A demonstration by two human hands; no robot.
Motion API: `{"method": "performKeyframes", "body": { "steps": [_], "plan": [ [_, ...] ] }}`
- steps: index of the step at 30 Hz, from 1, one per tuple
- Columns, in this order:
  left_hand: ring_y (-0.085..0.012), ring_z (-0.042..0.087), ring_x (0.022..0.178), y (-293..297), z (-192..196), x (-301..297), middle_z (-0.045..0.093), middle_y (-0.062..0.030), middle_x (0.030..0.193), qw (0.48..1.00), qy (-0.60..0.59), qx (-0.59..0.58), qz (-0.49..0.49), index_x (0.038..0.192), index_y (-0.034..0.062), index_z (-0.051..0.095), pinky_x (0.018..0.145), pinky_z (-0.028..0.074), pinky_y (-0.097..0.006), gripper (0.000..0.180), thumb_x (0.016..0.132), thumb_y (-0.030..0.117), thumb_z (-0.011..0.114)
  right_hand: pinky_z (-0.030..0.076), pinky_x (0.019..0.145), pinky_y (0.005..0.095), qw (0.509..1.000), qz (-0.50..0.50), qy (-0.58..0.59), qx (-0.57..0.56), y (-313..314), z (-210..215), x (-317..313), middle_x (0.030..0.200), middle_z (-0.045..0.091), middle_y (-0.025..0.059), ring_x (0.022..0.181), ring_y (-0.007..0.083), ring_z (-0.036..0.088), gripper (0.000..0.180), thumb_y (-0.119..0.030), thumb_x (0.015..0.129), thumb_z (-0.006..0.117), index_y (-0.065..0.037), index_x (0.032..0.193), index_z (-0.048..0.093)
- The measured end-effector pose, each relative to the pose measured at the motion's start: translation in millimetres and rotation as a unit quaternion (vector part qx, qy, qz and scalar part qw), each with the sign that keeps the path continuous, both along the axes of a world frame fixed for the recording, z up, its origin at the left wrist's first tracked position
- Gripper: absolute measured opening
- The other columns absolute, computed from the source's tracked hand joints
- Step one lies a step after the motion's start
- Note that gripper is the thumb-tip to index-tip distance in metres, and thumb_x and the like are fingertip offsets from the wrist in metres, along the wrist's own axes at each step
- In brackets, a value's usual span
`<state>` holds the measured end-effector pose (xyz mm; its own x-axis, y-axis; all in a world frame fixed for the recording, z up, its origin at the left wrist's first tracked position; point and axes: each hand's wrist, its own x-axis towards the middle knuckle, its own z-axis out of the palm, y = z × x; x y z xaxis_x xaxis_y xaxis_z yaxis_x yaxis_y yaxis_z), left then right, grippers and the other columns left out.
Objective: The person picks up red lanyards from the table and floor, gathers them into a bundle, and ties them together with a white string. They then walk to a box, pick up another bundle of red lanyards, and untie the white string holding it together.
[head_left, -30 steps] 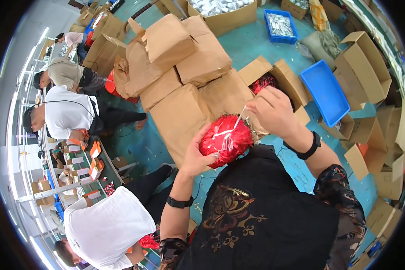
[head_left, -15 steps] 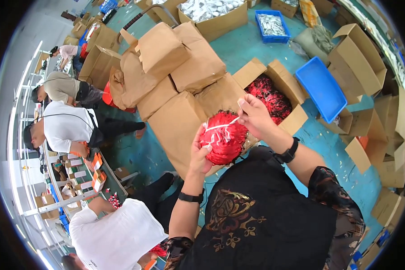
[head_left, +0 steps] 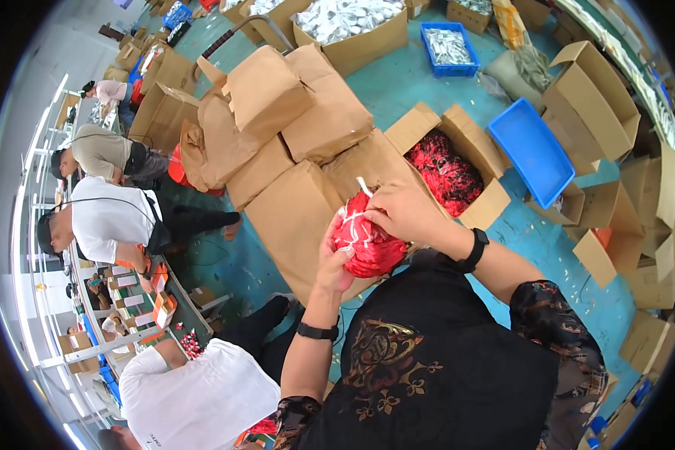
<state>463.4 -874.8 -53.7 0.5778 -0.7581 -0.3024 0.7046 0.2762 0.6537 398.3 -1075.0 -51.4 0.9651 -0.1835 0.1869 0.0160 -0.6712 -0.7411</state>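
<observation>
An open brown cardboard box on the teal floor holds a heap of red bundles, its flaps folded outward. Just beside it to the right lies a shallow blue plastic tray; whether anything lies in it cannot be told. Farther up, a smaller blue plastic crate holds silvery packets, and a large cardboard box beside it is filled with more silvery packets. A stack of closed brown cardboard cartons sits to the left of the open box. Held up in front of the chest is a round red bundle tied with white string. The left hand cups its left side and underside, fingers curled around it. The right hand lies over its top, fingers bent and pinching the white string.
</observation>
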Motion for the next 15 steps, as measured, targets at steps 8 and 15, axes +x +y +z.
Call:
{"method": "performKeyframes", "body": {
  "steps": [8, 15],
  "plan": [
    [-0.0241, 0.050, 0.128, -5.1, 0.6, 10.8, 0.045, -0.0131, 0.142, 0.993, -0.090, 0.058, -0.041, 0.149, 0.0007, 0.029, 0.108, 0.043, -0.039, 0.089, 0.069, -0.002, 0.069, 0.048, 0.080, 0.0306, 0.829, 0.150, 0.145, 0.520, -21.4, 26.3, 31.3, 0.093, 0.065, 0.0081, 0.094, 0.0159, 0.061, 0.021, -0.019, 0.091, 0.063, 0.001, 0.084, 0.068],
    [-0.0265, 0.060, 0.117, -6.1, -6.5, 38.3, 0.057, -0.0134, 0.129, 0.997, -0.063, 0.034, 0.030, 0.142, 0.0024, 0.038, 0.101, 0.049, -0.043, 0.068, 0.078, 0.004, 0.062, 0.049, 0.086, 0.0361, 0.987, 0.018, -0.073, 0.141, -40.3, 38.5, 66.4, 0.104, 0.062, 0.0130, 0.094, 0.0213, 0.061, 0.027, -0.022, 0.093, 0.061, -0.002, 0.111, 0.064]
  ]
}}
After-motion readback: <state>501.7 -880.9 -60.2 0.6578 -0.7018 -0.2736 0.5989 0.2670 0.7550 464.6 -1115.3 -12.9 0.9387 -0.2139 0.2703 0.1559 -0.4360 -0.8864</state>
